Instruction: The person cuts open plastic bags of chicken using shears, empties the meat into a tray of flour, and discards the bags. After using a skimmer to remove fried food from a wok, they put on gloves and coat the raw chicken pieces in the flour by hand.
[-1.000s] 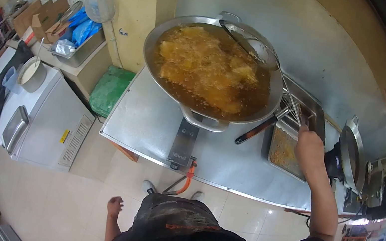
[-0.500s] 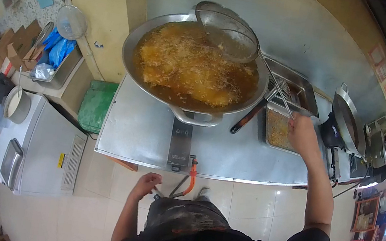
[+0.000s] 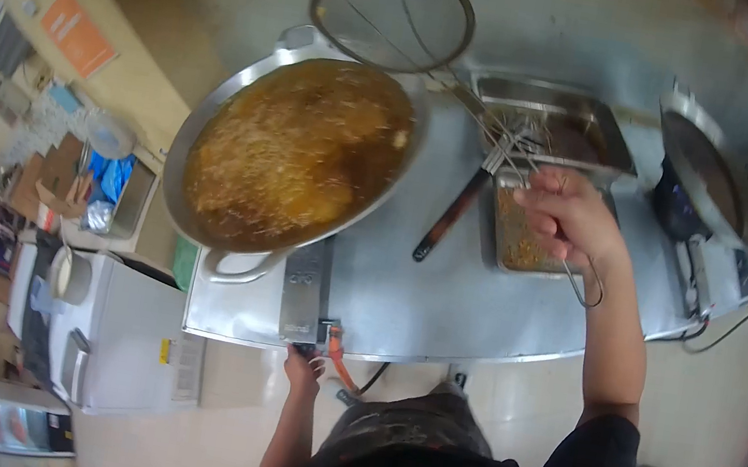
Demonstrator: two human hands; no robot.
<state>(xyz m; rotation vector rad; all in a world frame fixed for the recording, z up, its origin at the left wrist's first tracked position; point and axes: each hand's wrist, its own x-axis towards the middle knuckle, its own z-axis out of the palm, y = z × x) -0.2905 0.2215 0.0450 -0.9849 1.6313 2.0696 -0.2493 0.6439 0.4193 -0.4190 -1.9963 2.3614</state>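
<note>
My right hand [image 3: 570,216] is closed around the long wire handle of a round mesh strainer [image 3: 394,17]. The strainer is raised over the back right rim of a large wok [image 3: 237,263], its mesh out of the oil. Golden food [image 3: 299,153] bubbles in the wok's brown oil. Low at the front edge of the counter, my left hand [image 3: 304,367] is at the knob [image 3: 305,348] under the burner's control panel [image 3: 299,290]. Its fingers are partly hidden there, and their grip is unclear.
Right of the wok, a whisk with a dark handle [image 3: 453,215] leans by a metal tray [image 3: 616,155]. A smaller tray with crumbs [image 3: 527,258] is under my right forearm. Another pan [image 3: 712,170] stands at the far right. An orange hose [image 3: 339,362] hangs below the counter.
The strainer has lifted up and away from the oil in my right hand. My left hand has moved up to the burner knob. The whole view has shifted and turned.
</note>
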